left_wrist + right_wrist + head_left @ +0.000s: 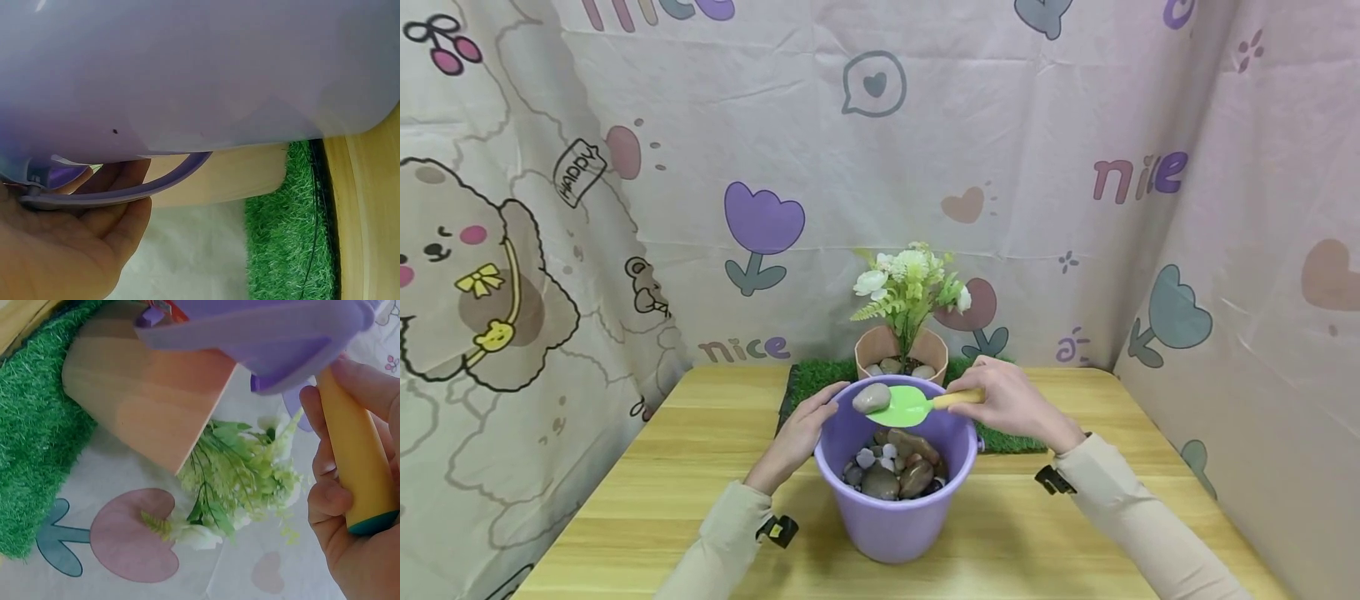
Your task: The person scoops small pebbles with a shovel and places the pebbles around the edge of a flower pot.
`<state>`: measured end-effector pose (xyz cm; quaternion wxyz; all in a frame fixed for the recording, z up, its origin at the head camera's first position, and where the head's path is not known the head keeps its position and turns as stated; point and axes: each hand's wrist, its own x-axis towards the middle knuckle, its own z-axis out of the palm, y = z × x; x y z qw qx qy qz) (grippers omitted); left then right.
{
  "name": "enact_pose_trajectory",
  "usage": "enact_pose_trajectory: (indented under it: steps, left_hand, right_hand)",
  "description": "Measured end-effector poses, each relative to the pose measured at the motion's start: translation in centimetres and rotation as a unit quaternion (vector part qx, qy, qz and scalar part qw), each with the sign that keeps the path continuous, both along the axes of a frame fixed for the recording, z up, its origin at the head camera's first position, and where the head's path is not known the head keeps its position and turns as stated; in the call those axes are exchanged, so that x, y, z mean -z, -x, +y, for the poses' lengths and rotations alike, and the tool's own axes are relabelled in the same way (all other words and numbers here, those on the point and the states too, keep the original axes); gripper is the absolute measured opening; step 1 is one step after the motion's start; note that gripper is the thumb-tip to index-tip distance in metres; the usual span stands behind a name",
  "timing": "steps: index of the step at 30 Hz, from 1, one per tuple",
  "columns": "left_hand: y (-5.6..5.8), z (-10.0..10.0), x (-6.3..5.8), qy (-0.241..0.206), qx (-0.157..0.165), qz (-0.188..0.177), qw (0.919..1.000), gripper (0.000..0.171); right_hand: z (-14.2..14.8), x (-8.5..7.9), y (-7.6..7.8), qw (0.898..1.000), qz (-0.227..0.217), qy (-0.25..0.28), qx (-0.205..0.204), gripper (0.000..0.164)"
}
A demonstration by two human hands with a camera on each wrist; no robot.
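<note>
- Left hand (pixel 797 433) at the left side of the purple bucket (pixel 891 533); fingers grip its rim. Left wrist view shows the bucket's handle (pixel 125 195) lying across these fingers.
- Right hand (pixel 1003 396) clamped on the small trowel (pixel 917 407); fingers and thumb wrap the yellow grip (pixel 356 444), which ends in a dark green cap.
- The two hands are apart, on opposite sides of the bucket.
- Trowel position: held roughly level over the mouth of the bucket, light green blade pointing left.
- Load: one smooth grey stone (pixel 872 398) on the tip end of the blade, partly overhanging it, above the far left part of the bucket's mouth.
- Bucket: upright on the table (pixel 700 467). Inside, lower down, a pile of stones (pixel 880 482): large brown ones and smaller grey and whitish ones.
- Behind the bucket: peach-coloured pot (pixel 144 387), upright on a green grass mat (pixel 820 375); white flowers (pixel 910 267) with green leaves rise from it, stones around the stem.
- Pot base hidden by the bucket in the head view.
- Backdrop: pale cloth (pixel 880 167) printed with tulips, hearts and lettering.
</note>
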<state>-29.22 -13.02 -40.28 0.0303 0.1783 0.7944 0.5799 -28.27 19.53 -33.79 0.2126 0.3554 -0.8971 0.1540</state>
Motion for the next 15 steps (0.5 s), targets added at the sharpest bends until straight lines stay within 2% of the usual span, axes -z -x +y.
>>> enact_pose_trajectory:
  steps: [5,11,15]
  left_hand:
    - [-0.1,-0.1,0.0,0.004,0.003,0.009,1.0,0.045]
    - [-0.1,0.0,0.0,0.002,-0.001,0.013,0.9999,0.043]
    - [-0.2,0.0,0.0,0.003,-0.006,0.008,0.9999,0.043]
  right_hand:
    - [0.3,-0.6,0.3,1.0,0.012,0.018,0.018,0.019]
    - [0.6,-1.1,1.1,0.998,0.036,0.015,0.05,0.02]
    - [0.6,-1.3,1.8,0.996,0.027,0.008,0.08,0.02]
